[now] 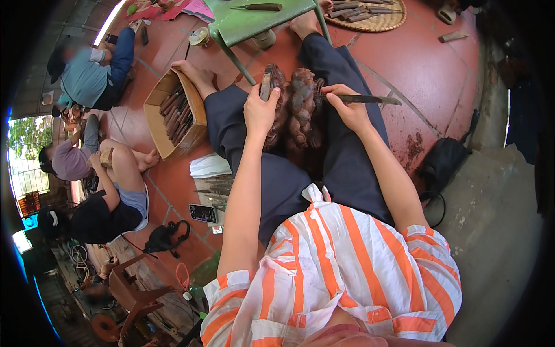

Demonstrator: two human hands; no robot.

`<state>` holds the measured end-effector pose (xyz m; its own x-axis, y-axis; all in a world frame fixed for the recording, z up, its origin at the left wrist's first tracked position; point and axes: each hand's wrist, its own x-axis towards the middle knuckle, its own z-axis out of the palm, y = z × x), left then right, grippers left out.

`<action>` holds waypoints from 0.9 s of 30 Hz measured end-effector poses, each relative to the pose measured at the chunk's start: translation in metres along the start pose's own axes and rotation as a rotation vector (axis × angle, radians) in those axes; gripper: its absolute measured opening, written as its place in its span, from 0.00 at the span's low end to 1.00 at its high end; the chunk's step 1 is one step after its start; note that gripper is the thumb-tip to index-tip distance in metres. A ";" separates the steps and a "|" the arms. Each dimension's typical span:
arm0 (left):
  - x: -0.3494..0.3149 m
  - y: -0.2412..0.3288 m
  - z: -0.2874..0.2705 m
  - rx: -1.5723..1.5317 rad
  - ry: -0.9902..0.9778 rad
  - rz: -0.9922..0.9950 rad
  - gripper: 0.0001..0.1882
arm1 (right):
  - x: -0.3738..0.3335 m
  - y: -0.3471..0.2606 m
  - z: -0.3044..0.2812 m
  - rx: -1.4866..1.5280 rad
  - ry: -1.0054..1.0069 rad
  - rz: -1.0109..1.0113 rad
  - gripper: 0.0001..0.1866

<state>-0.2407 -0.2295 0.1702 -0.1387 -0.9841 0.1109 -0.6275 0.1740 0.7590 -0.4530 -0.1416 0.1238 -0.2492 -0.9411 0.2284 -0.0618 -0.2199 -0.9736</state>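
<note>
Between my knees stand dark brown knobbly wood carvings (302, 110). My left hand (261, 111) is closed, thumb along the side, around a short brown wooden block (266, 85) at the carvings' left side. From the right, my right hand (348, 110) grips a carving chisel (370, 99). The chisel's long dark handle points out to the right, and its thin end reaches toward the right-hand carving. Whether that tip touches the wood I cannot tell. The lower parts of the carvings sink into shadow between my legs.
A green stool (260, 26) with a tool on it stands ahead. To my left are a cardboard box (199, 130) of wooden-handled tools, a phone (203, 213) and several seated people. A woven tray (393, 22) of tools lies far right; a black bag (444, 162) sits at right.
</note>
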 end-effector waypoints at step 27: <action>0.000 0.001 0.001 -0.027 -0.006 -0.004 0.24 | -0.003 -0.014 0.019 -0.186 -0.023 0.066 0.09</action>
<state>-0.2418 -0.2288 0.1702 -0.1406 -0.9845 0.1044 -0.6067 0.1690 0.7767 -0.4331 -0.1407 0.1371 -0.2370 -0.9580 0.1616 -0.2242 -0.1079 -0.9685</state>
